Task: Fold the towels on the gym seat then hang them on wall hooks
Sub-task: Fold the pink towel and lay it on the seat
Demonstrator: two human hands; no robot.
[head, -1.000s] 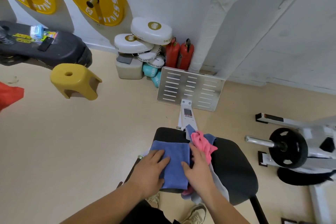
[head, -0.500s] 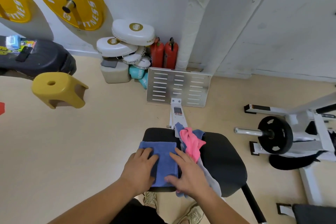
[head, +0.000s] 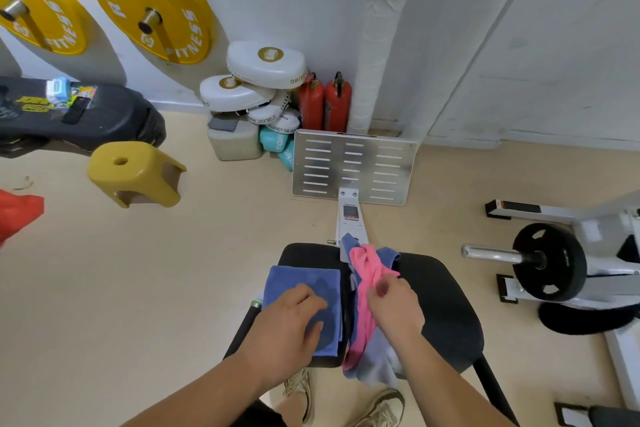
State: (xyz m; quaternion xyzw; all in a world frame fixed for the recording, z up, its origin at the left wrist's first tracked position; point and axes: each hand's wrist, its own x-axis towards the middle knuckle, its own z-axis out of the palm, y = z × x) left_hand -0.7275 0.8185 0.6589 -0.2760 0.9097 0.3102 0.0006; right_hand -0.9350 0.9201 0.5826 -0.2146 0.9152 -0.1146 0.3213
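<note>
Since the gym seat [head: 440, 305] carries everything, start there: the unfolded heap runs down its middle, w/ the pink towel [head: 363, 263] on top, long axis far-to-near, its near end hanging over the front edge beside a grey-blue towel [head: 377, 364]. The folded blue towel [head: 304, 279] lies flat on the seat's left part. Left hand [head: 294, 319] rests on it, fingers [head: 311, 293] loosely bent, pressing not gripping. Right hand [head: 394, 305] is nearer the pink one, fingers curled round it approx mid-length.
</note>
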